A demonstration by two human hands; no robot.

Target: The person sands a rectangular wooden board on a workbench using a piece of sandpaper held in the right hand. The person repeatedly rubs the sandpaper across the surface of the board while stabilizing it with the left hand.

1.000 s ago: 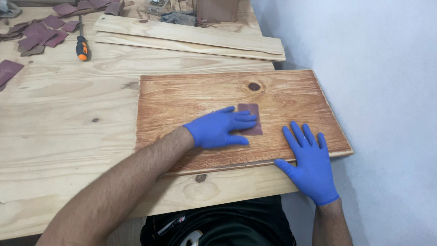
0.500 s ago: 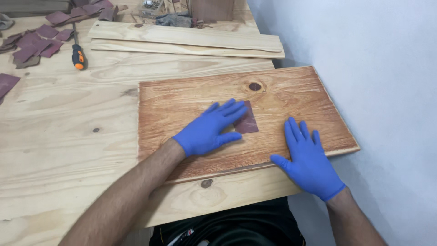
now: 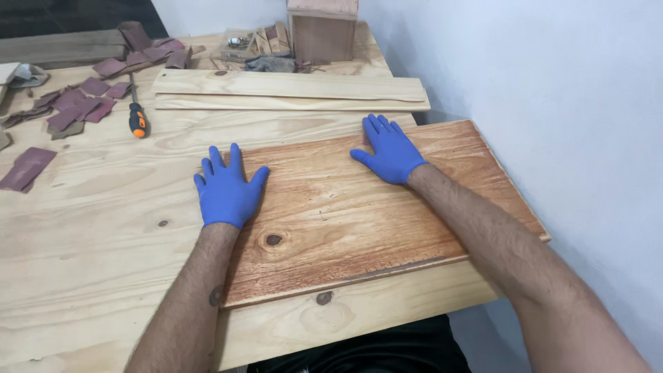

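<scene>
A reddish-brown stained board (image 3: 373, 207) lies flat on the pale wooden workbench (image 3: 90, 228), with a dark knot near its front left. My left hand (image 3: 228, 190), in a blue glove, rests flat with spread fingers across the board's left edge. My right hand (image 3: 390, 148), also gloved, is pressed flat on the board's far edge. No sandpaper shows under or beside either hand.
Two pale planks (image 3: 290, 91) lie behind the board. A screwdriver with an orange and black handle (image 3: 138, 119) and several maroon sandpaper scraps (image 3: 76, 107) sit at the far left. A wooden box (image 3: 322, 31) stands at the back. A white wall (image 3: 552, 103) runs along the right.
Both hands left the middle and front of the board for its left and far edges. The sandpaper piece is gone from view. The board's knot now sits front left instead of far middle.
</scene>
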